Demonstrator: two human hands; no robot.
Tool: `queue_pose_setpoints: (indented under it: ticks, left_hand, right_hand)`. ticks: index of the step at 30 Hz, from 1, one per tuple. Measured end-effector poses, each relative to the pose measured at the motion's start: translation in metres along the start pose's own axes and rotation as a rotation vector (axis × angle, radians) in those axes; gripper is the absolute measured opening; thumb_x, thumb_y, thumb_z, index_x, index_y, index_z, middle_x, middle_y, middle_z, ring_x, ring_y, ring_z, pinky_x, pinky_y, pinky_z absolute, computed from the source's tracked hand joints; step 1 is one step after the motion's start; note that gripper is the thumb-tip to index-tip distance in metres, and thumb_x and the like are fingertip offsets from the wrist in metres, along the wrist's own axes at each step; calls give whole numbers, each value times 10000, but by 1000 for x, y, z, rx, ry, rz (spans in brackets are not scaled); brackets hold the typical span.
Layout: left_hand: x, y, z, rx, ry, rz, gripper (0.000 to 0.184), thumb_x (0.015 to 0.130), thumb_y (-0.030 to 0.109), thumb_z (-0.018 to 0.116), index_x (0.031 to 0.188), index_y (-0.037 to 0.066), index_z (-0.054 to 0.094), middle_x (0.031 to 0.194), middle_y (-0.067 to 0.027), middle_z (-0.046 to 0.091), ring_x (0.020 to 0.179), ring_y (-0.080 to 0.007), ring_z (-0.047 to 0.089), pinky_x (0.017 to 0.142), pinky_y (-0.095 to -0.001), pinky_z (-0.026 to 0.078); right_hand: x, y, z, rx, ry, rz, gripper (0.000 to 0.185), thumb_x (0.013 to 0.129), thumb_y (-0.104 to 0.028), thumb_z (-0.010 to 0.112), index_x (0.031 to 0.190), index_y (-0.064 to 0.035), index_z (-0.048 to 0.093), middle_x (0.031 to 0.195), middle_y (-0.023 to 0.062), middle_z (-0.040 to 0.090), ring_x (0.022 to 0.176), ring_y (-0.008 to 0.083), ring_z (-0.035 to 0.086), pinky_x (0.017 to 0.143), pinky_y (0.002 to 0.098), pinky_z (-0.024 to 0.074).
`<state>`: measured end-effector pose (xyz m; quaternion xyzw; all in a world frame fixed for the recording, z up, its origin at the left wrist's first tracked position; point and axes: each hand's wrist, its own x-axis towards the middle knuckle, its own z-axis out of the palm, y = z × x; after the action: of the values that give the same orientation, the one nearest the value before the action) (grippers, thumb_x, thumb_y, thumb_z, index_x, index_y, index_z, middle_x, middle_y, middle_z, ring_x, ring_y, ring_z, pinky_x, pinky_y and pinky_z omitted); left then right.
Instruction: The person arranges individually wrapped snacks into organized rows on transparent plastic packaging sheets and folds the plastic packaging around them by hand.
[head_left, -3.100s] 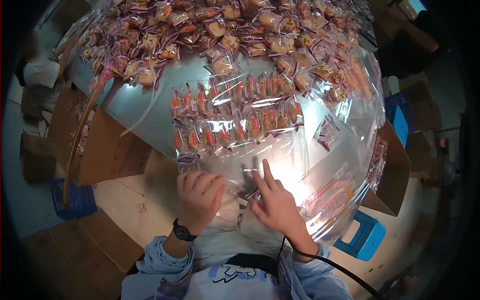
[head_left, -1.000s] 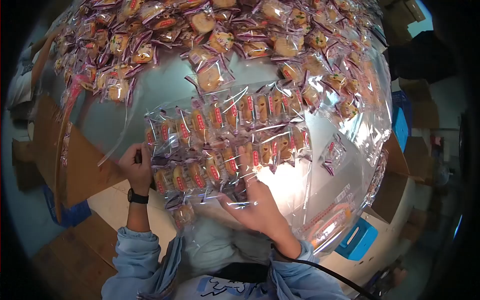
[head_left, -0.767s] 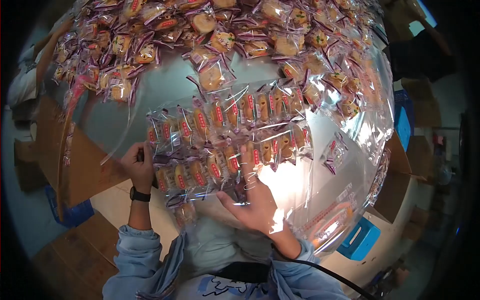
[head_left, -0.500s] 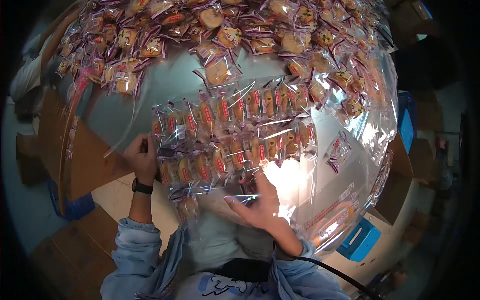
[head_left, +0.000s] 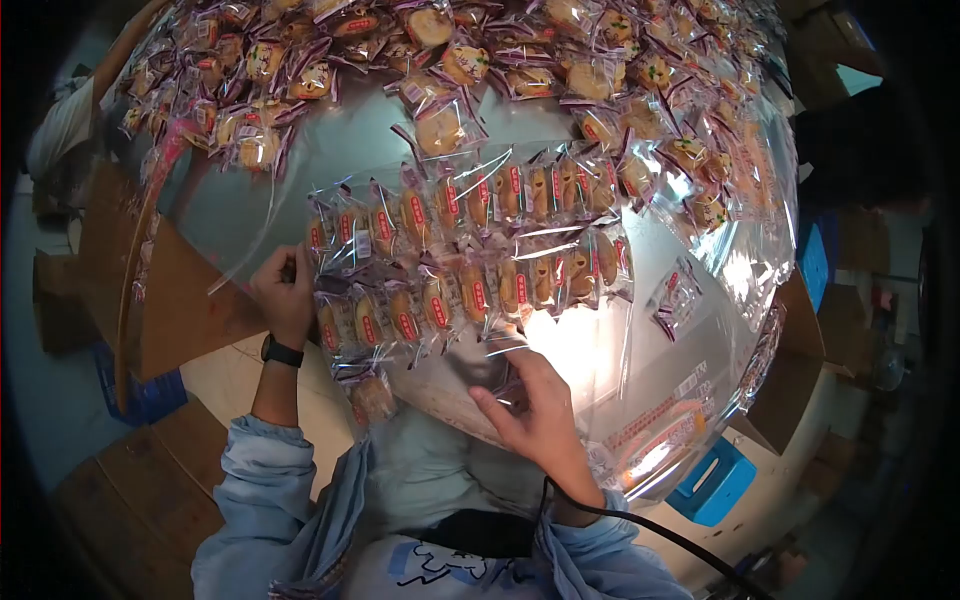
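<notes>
Two rows of individually wrapped biscuits (head_left: 437,300), standing on edge with red labels, lie inside a large clear plastic bag (head_left: 590,370). At the bag's left edge, my left hand (head_left: 285,295) has its fingers curled closed on the plastic. Just below the lower row is my right hand (head_left: 535,405), its thumb apart from the fingers and the fingertips near the bag's lower edge; nothing shows in its grasp. One wrapped biscuit (head_left: 373,397) sits below the lower row's left end. Another small wrapper packet (head_left: 677,300) lies to the right of the rows.
A heap of loose wrapped biscuits (head_left: 530,60) covers the table's far side. More clear plastic sheeting (head_left: 750,260) hangs at the right. Cardboard boxes (head_left: 190,310) and a blue plastic stool (head_left: 715,483) stand around the table. Another person's arm (head_left: 120,60) shows at the far left.
My right hand has drawn back from the lower row toward me, its fingers now below the biscuits. The lower row sits slightly higher and closer to the upper row. My left hand stays at the edge.
</notes>
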<state>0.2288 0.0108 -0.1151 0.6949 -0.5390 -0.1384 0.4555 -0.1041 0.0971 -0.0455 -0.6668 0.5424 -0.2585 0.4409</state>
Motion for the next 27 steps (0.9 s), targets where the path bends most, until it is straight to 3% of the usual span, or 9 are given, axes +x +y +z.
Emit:
queue_pose_setpoints:
  ticks: [2,5,8,14,17,20,26,27]
  left_hand:
    - [0,0,0,-7,0,-8,246,992,107,677,790,-31,649,595,-3,559,555,-36,471,516,-251,347]
    - [0,-2,1,-7,5,-24,244,992,106,678,792,-32,650,592,-5,557,553,-39,469,516,-252,349]
    - [0,1,-1,61,8,-11,243,991,103,676,792,-34,649,588,-9,556,550,-43,468,517,-253,352]
    - [0,-3,-1,16,-10,-12,247,994,112,676,799,-38,650,611,-20,587,558,-44,499,518,-255,365]
    - [1,2,-1,11,-2,-19,251,992,120,681,798,-37,651,620,-23,597,563,-47,520,521,-255,376]
    - [-2,-8,3,-60,27,-56,245,990,124,685,805,-35,662,622,-24,608,572,-52,538,534,-252,399]
    - [-2,-11,-1,-41,-7,-56,237,994,136,684,828,-34,689,656,-22,645,605,-55,563,564,-254,438]
    - [-2,-13,2,-100,-4,-54,236,1008,144,677,848,-29,689,679,1,633,622,-43,544,569,-239,424]
  right_hand:
    - [2,-2,-5,-82,0,-103,678,836,-287,845,1380,14,574,1291,233,599,1091,407,625,948,459,512]
    - [-1,-8,-1,-360,84,-126,700,840,-296,833,1399,13,545,1355,251,554,1136,434,577,997,492,469]
    - [-4,-15,-2,-372,146,-10,694,847,-251,819,1414,12,517,1403,261,514,1168,450,541,1023,516,443]
    - [-22,-2,-15,-204,15,166,639,855,-153,780,1402,31,507,1373,246,564,1221,444,552,1084,500,422]
    - [-14,-4,-16,-48,69,-63,549,901,-91,714,1398,35,520,1381,250,580,1247,422,562,1090,489,430]
    - [-6,-8,-13,-180,-4,-159,450,962,-25,597,1405,30,533,1426,253,562,1255,413,565,1075,473,444]
    - [-3,-17,-2,75,-143,2,433,1041,-67,482,1464,25,504,1502,252,512,1289,430,545,1107,445,412]
    - [-2,-15,1,93,-105,-78,434,1052,-76,470,1474,23,492,1508,251,509,1307,417,540,1118,443,405]
